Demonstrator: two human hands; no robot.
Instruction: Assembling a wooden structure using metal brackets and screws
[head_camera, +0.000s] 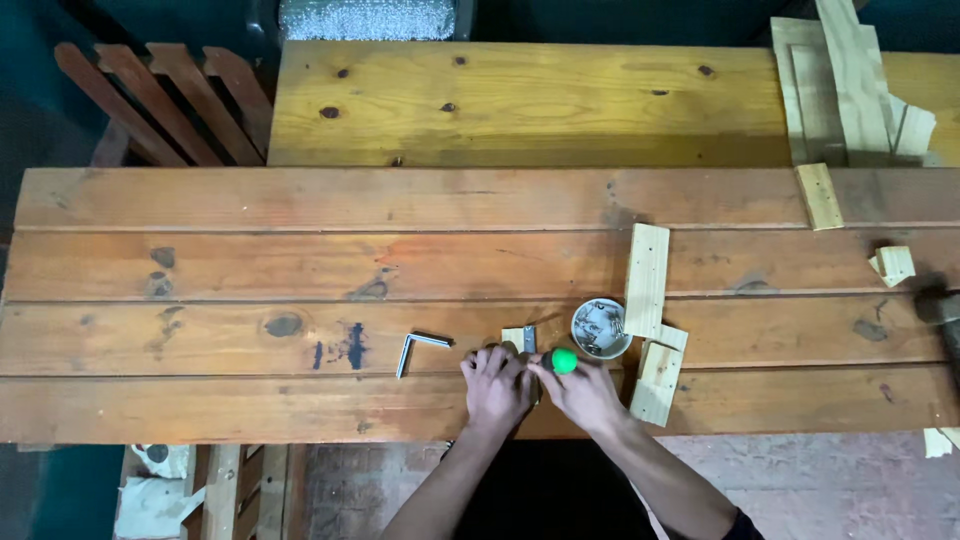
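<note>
Both forearms are entering from the near edge of the plank workbench. Left hand is pressing down, fingers curled together, on a small pale wood block lying near the bench's front edge; how much of the block the fingers are covering cannot be told. Right hand is lying just beside it, fingers closed around a tool with a round green handle, whose metal shaft is pointing away from the person and meeting the block.

Judged from this, the step in hand is driving or seating a fastener into the block; the next move is calling for steady downward pressure from the left hand while the right is keeping the tool straight.

Just beyond the right hand, a small round dish of metal fasteners is sitting within reach, touching an upright-lying pale strip; two shorter offcuts are lying beside the right wrist, narrowing room on that side. A bent metal bracket is lying left of the hands, apart from them, with open bench beyond.

Farther off, a lighter board is spanning the rear, with stacked offcuts at its right corner.
</note>
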